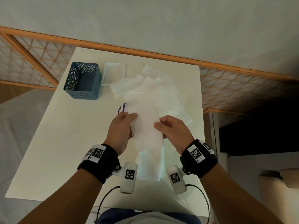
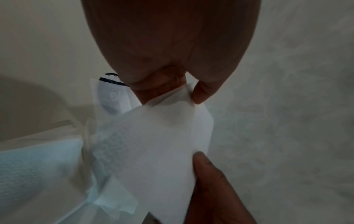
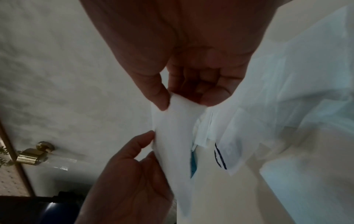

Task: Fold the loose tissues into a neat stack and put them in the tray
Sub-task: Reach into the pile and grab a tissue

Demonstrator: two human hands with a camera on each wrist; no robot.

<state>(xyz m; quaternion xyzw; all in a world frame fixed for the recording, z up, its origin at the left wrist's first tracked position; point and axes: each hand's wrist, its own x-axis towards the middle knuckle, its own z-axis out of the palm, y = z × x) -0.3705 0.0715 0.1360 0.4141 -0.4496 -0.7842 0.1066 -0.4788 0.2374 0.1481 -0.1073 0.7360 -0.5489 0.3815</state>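
I hold one white tissue (image 1: 146, 126) up over the table between both hands. My left hand (image 1: 131, 119) pinches its left edge and my right hand (image 1: 159, 126) pinches its right edge. In the left wrist view the tissue (image 2: 153, 144) hangs from my left thumb and fingers. The right wrist view shows the tissue (image 3: 172, 136) pinched under my right thumb. A stack of folded tissues (image 1: 150, 165) lies on the table below my wrists. Several loose tissues (image 1: 152, 88) are spread behind my hands. The blue perforated tray (image 1: 75, 78) stands at the back left with nothing visible inside.
A shallow white lid-like tray (image 1: 106, 68) lies right of the blue one. A purple-printed packet (image 1: 121, 108) peeks from under the loose tissues. The white table (image 1: 64, 143) has bare surface on its left half. An orange lattice railing (image 1: 40, 55) runs behind it.
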